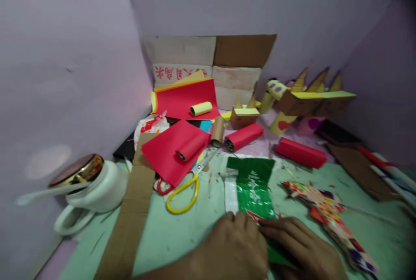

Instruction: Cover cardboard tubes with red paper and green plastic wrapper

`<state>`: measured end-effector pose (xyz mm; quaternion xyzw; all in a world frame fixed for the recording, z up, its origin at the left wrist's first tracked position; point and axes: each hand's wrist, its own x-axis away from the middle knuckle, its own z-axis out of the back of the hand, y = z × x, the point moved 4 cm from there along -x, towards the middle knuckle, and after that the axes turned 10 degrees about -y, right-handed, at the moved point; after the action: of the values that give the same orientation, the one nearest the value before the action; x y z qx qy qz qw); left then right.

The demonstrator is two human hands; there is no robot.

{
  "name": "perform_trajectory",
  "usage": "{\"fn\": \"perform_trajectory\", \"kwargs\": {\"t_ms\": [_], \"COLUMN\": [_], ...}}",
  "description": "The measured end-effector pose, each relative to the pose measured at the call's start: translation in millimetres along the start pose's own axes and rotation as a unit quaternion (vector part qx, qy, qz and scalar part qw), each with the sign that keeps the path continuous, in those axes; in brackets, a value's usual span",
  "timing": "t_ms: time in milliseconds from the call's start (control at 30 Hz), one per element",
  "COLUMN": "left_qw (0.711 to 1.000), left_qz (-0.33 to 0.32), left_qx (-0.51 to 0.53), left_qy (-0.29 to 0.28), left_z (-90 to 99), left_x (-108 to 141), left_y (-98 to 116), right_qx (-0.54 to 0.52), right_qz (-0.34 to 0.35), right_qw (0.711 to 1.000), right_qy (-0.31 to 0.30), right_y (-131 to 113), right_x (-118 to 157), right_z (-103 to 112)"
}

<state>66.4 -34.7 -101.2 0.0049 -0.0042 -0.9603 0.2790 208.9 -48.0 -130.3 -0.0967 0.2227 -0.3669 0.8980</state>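
Green wrapper (pixel 255 193) on worktop (pixel 169 236), long axis near-to-far. Left hand (pixel 237 245) at its near left, right hand (pixel 303 245) at near right, equally close; most lies beyond both. Can't tell if either grip pinches.

Pale green tabletop (pixel 175 234); lilac walls (pixel 201 2) along its left and far edges, meeting at far left corner. Light is dim; pale glow (pixel 48 161) on left wall (pixel 65 54).

A glossy green plastic wrapper (pixel 255 195) with white lettering and a white left border lies creased at lower centre, its near end partly hidden.
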Motion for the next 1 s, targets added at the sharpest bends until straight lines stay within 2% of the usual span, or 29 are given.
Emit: {"fn": "perform_trajectory", "kwargs": {"t_ms": [133, 167, 300, 467, 633, 767, 867, 1000], "left_qw": [0.991, 0.989, 0.979, 0.966, 0.969, 0.961, 0.950, 0.952], "left_qz": [0.048, 0.038, -0.019, -0.027, 0.018, 0.067, 0.063, -0.014], "left_qx": [0.123, 0.141, 0.193, 0.192, 0.185, 0.227, 0.273, 0.273], "left_qy": [-0.022, -0.012, 0.063, 0.169, 0.161, 0.143, 0.135, 0.141], "left_z": [14.6, 16.4, 12.7, 6.1, 8.6, 12.9, 14.9, 18.9], "left_x": [15.5, 18.4, 23.5, 23.5, 17.5, 8.9, 8.6, 22.4], "left_y": [-13.1, -15.1, -23.3, -25.9, -22.0, -28.1, -33.3, -30.9], "right_qx": [-0.101, -0.116, -0.148, -0.142, -0.112, -0.113, -0.132, -0.154], "right_qz": [-0.039, -0.042, -0.039, -0.054, -0.123, -0.151, -0.121, -0.006], "right_qw": [0.992, 0.989, 0.983, 0.986, 0.986, 0.982, 0.983, 0.987], "right_qy": [0.071, 0.081, 0.099, 0.069, 0.025, 0.032, 0.040, 0.038], "right_y": [-8.6, -9.6, -7.2, -6.2, -7.2, -2.8, -2.9, -14.5], "right_x": [-19.6, -21.5, -19.5, -17.6, -22.4, -29.1, -30.1, -21.5], "right_z": [19.0, 19.6, 17.2, 15.5, 13.2, 14.7, 17.5, 20.5]}}
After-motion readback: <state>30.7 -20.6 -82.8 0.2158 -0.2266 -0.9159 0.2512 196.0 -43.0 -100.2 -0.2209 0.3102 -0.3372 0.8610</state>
